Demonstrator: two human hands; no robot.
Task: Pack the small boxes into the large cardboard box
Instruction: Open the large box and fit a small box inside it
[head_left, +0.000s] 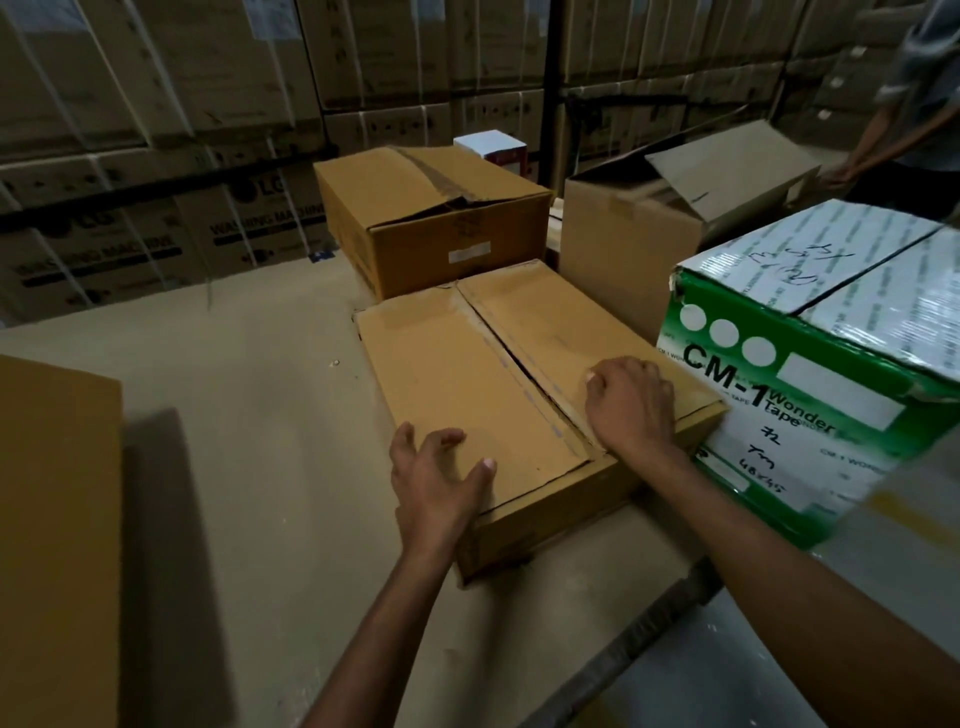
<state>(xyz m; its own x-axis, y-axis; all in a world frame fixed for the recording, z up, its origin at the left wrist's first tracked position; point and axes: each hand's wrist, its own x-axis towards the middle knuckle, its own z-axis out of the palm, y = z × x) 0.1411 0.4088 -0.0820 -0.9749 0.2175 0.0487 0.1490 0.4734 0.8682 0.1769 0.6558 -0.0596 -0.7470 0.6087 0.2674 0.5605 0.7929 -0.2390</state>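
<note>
my left hand (436, 483), fingers spread, and right hand (631, 402), fingers curled, press the unsealed flaps (540, 317) of the brown box (545, 514) mid-frame; released, they could spring open.

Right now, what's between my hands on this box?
Head view: the flap seam of the cardboard box, slightly gapped, runs between left hand and right hand.
</note>
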